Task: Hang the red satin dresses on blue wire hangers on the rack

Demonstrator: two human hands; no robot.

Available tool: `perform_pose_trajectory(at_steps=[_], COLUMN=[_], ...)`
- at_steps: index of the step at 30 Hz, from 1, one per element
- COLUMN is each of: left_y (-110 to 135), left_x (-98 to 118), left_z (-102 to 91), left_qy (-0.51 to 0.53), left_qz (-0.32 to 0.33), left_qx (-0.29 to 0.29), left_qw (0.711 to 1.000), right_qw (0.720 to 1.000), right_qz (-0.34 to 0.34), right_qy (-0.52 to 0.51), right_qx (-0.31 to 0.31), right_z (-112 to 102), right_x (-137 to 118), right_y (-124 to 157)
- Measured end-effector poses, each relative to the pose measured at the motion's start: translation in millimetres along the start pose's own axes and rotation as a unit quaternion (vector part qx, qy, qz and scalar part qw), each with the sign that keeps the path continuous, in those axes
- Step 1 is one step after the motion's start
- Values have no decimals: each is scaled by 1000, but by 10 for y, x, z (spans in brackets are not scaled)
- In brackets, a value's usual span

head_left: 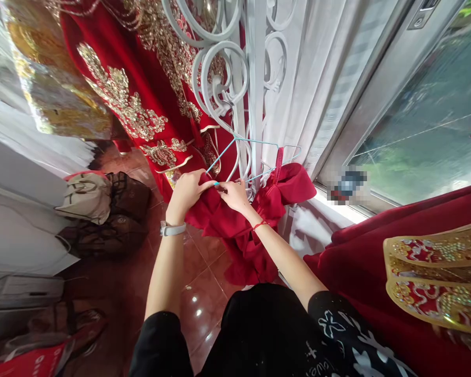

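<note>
A red ruffled dress hangs in front of me on a thin light-blue wire hanger. One of its straps loops over the hanger's right part. My left hand grips the dress fabric near the hanger's left end, thumb pointing inward. My right hand pinches the same edge just beside it, the thumbs almost meeting. Part of the hanger's lower bar is hidden behind the hands and cloth.
A white scrolled metal rack stands directly ahead, with a red gold-embroidered garment to its left. Bags lie on the tiled floor at left. A window and another red garment with gold trim are on the right.
</note>
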State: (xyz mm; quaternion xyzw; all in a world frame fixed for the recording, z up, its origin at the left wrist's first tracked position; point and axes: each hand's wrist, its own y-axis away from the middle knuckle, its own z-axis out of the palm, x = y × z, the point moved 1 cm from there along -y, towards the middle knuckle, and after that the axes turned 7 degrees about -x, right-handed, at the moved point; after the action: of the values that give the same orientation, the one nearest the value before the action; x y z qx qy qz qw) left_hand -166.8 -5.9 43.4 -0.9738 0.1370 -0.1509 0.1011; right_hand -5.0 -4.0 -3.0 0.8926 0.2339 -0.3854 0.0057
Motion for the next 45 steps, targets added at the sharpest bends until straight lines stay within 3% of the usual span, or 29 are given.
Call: perform_pose_trajectory(at_steps=[3, 7, 10, 12, 14, 16, 20, 23, 26, 28, 30, 33, 36, 38, 40, 42, 44, 45], left_y=[74, 130, 132, 143, 125, 30, -367, -655, -770, -758, -727, -733, -810, -826, -733, -468, -19, 265], left_x=[82, 41, 24, 84, 243, 511, 1177, 1484, 1550, 1531, 1511, 1494, 1456, 1411, 1358, 1296, 1219, 1164], left_z=[143, 304, 379, 437, 518, 615, 813, 937, 1008, 1018, 1008, 986, 990, 1004, 1034, 1114, 1275, 1383], left_qy=[11, -1, 19, 46, 67, 78, 95, 96, 98, 110, 128, 160, 208, 279, 367, 424, 429, 431], left_qz=[-28, -54, -55, -56, -36, 33, 202, 171, 100, 94, 101, 115, 137, 150, 154, 144, 113, 77], left_qx=[56, 132, 181, 259, 308, 269, 45, -73, -93, -86, -86, -92, -116, -82, 19, 130, 178, 174], left_qw=[998, 990, 982, 963, 948, 959, 974, 978, 986, 986, 983, 976, 961, 945, 917, 885, 879, 882], right_qw=[1000, 987, 958, 927, 910, 929, 973, 972, 958, 953, 959, 981, 993, 991, 974, 922, 862, 854], right_qz=[-13, -105, -131, -74, -9, 23, 22, 46, 64, 60, 41, 1, -23, -32, -36, -7, 74, 129], right_qy=[-10, -112, -162, -118, -57, -29, -79, -91, -88, -88, -70, -7, 58, 60, 29, -1, -12, -16], right_qx=[3, 50, 195, 348, 411, 367, 218, 210, 264, 284, 271, 195, 104, 113, 222, 388, 501, 504], right_z=[13, -119, -494, -828, -1119, -1299, -1315, -1266, -1371, -1524, -1692, -1850, -1815, -1692, -1492, -1192, -778, -536], right_x=[6, 96, 372, 657, 940, 1154, 1311, 1328, 1338, 1295, 1166, 828, 535, 512, 670, 979, 1353, 1531], right_y=[3, 194, 525, 803, 1061, 1241, 1358, 1368, 1389, 1358, 1244, 939, 644, 560, 621, 863, 1287, 1554])
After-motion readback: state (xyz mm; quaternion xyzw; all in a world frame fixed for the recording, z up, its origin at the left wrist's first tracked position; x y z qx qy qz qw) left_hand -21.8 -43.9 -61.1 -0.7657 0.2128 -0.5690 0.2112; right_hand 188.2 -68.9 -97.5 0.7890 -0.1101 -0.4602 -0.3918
